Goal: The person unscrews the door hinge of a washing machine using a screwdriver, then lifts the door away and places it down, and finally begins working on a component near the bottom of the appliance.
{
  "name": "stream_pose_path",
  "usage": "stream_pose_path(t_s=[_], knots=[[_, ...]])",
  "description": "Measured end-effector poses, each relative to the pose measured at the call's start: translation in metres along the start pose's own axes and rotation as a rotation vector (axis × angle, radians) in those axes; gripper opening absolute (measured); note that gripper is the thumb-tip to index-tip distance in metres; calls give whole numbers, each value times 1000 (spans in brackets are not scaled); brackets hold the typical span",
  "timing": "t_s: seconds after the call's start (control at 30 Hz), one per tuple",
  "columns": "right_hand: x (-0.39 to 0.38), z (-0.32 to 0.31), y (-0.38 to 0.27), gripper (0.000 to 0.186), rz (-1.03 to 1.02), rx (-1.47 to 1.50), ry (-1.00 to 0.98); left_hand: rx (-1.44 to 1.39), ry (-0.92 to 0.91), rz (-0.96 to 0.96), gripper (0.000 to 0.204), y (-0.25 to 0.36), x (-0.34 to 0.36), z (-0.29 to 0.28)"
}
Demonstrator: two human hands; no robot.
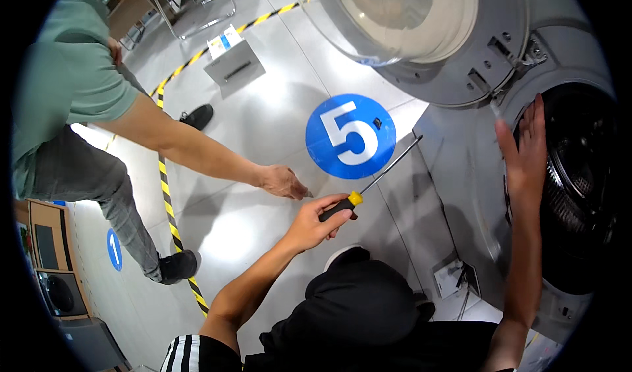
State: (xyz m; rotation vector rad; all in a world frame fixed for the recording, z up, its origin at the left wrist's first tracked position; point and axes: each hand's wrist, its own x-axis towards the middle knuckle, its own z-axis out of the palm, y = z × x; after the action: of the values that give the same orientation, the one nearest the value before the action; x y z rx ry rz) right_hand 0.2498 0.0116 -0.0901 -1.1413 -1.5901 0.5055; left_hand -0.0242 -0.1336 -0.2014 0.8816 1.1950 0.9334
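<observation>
My left hand (pixel 309 224) is closed around the black and yellow handle of a screwdriver (pixel 356 198). Its long metal shaft points up and right toward the washing machine (pixel 466 174). At the right, my right hand (pixel 525 161) lies with fingers stretched out against the dark rubber door seal (pixel 567 94) of the drum opening. Inside the seal the metal drum (pixel 582 181) shows. The round door (pixel 454 85) with its glass bowl is swung wide at the top. Close to my left hand, another person's hand (pixel 283 181) pinches something small that I cannot make out.
A co-worker in a green shirt (pixel 85 76) leans in from the left. A grey box-like drawer (pixel 235 69) sits on the tiled floor near yellow-black tape (pixel 166 201). A blue round floor sticker (pixel 316 138) lies ahead. A small open flap (pixel 454 278) with cables is low on the machine.
</observation>
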Motion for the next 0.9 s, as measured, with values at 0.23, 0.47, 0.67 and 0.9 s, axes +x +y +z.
stream_pose_path(t_s=[0.23, 0.47, 0.67, 0.9], knots=[[-77, 9, -3, 43, 385, -174, -593, 13, -70, 159, 39, -43, 24, 40], [-126, 37, 53, 23, 903, 257, -610, 106, -214, 470, 39, -81, 41, 40], [-116, 44, 47, 23, 604, 94, -664, 709, 605, 182, 30, -155, 50, -81], [-108, 40, 54, 22, 565, 23, -786, 888, 522, 151, 11, -203, 74, -119]])
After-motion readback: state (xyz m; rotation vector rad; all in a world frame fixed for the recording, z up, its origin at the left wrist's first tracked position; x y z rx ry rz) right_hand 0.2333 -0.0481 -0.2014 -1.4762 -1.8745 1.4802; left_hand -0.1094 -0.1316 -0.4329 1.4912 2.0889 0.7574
